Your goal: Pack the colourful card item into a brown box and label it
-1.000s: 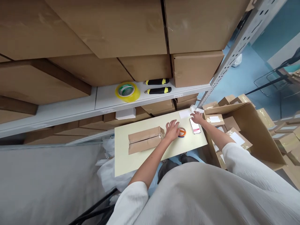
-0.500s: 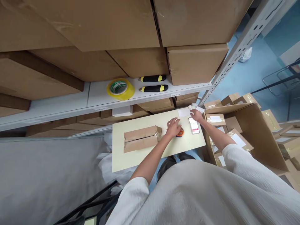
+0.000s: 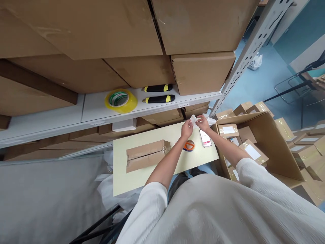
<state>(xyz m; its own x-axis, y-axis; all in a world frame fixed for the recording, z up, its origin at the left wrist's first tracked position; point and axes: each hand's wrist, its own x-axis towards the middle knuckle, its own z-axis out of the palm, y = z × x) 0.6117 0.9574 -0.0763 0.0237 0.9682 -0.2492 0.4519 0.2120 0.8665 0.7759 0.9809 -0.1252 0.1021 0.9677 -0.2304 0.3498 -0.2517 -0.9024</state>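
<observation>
Between my two hands a small white label sheet is raised just over the table's far edge. The fingers of my left hand pinch its left side, and my right hand pinches the right side. An orange and blue tape ring lies on the cream table below my left hand. Nearer my right forearm, a phone with a lit screen rests on the tabletop. Left of my hands sits a long brown cardboard box, its middle seam showing and its right end shiny with tape.
A large open carton with several labelled small boxes stands right of the table. On the shelf ahead are a yellow tape roll, two utility knives and big cartons. A perforated shelf post rises at right.
My left hand has left the area beside the tape ring and moved up to the label sheet. My right hand has lifted the sheet and shifted left, so both hands now hold it.
</observation>
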